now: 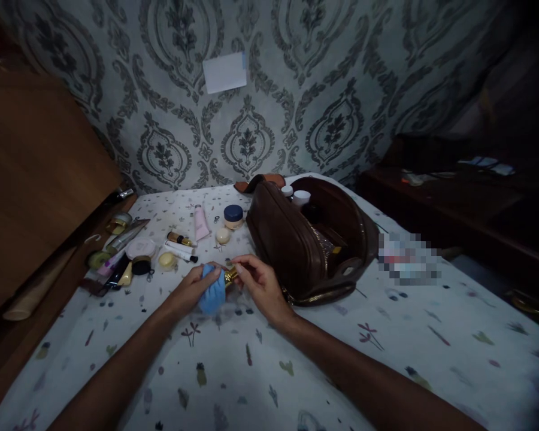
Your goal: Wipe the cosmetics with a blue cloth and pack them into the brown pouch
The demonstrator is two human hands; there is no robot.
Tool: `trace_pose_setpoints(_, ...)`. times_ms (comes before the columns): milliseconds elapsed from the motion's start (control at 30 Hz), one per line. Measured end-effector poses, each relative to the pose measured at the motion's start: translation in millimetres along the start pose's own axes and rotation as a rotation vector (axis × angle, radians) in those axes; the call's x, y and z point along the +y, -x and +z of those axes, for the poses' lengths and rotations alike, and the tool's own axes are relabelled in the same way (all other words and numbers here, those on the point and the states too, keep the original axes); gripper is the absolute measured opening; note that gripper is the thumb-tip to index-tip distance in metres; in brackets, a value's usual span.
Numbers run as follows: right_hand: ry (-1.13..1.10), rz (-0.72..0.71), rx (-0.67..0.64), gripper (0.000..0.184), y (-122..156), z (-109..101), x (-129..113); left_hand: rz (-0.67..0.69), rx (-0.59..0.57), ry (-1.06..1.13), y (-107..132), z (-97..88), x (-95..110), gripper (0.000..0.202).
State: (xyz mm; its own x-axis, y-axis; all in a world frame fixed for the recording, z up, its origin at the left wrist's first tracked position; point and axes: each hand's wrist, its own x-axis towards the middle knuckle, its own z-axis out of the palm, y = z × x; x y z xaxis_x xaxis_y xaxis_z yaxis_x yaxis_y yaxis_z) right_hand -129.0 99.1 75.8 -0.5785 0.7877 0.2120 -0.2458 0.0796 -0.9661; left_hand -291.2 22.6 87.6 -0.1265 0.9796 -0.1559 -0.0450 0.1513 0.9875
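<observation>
blue cloth (212, 294): soft, crumpled, bunching up in the left hand (189, 291), hanging just over the printed bedsheet (233, 371) | small gold cosmetic tube (230, 276): shiny, lying roughly level, one end pressing into the cloth, the other sitting pinched in the right hand (260, 284), finer detail staying too dim to read

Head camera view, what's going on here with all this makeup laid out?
A person's left hand holds a blue cloth against a small gold tube pinched in the right hand, just above a patterned sheet. A brown bag stands open beside the right hand, with white-capped bottles inside. A pink tube, a blue-lidded jar and other cosmetics lie on the sheet to the left.
</observation>
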Motion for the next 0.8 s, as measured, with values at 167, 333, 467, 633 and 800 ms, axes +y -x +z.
trace_pose_setpoints(167,0.006,-0.028,-0.046,0.031,0.9,0.3,-2.4,0.069,0.147,0.075,-2.0,0.3,-4.4,0.045)
trace_pose_setpoints(333,0.097,-0.109,-0.059,0.028,0.2,-1.4,-7.6,0.044,0.248,0.182,-2.7,3.1,-2.0,0.051)
trace_pose_setpoints(467,0.109,-0.133,-0.035,0.028,-2.2,-3.5,-9.6,0.014,0.276,0.233,-2.9,4.6,-2.6,0.051)
trace_pose_setpoints(633,0.060,-0.128,0.015,0.025,-5.2,-5.5,-11.4,0.006,0.354,0.392,-3.6,2.8,1.2,0.047)
trace_pose_setpoints(800,0.025,-0.111,0.054,0.024,-4.9,-4.2,-9.7,0.062,0.348,0.450,1.2,4.5,15.0,0.051)
